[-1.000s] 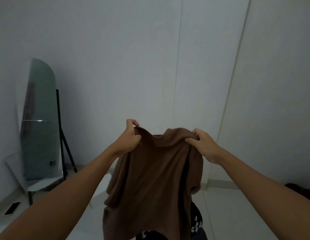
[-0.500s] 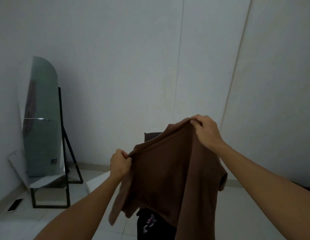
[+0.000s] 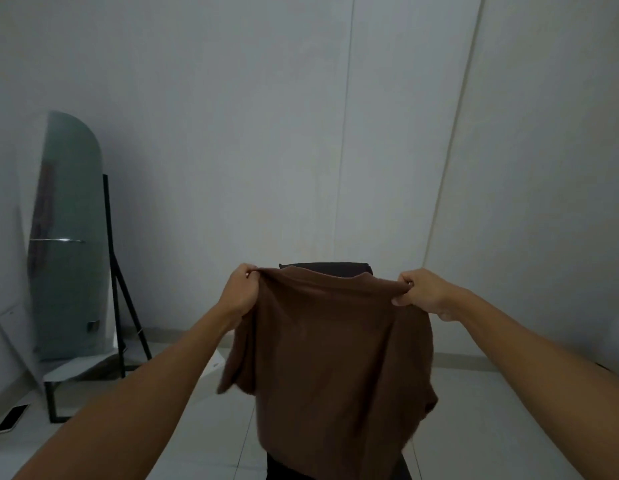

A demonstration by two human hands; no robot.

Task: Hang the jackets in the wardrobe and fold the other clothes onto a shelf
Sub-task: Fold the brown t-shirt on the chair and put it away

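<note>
Currently, both hands hold a brown, soft knit short-sleeved top in the air, spread out in front of the person. The left hand is closed in a pinch on the top's upper left corner, at the shoulder seam. The right hand is closed in a pinch on the upper right corner, fingers curled over the fabric edge. Neither hand is spread.

All positions below are given relative to the top. The upper edge runs level from hand to hand and is stretched nearly taut. The body of the garment hangs straight down from that edge, so its long axis is vertical. One short sleeve droops at the lower left. Both hands sit at equal height and equal reach; neither is nearer to the garment than the other.

Behind the upper edge, the dark back of a chair shows. Well to the left stands a tall arched mirror on a black metal stand. Below lies a pale tiled floor. No wardrobe interior or shelf is in view.

Judgement: the garment is not a jacket, so it belongs to the folding group. The fold is not yet started. The coming move depends on the level two-corner hold, which permits the hanging body to be lowered flat or doubled.
</note>
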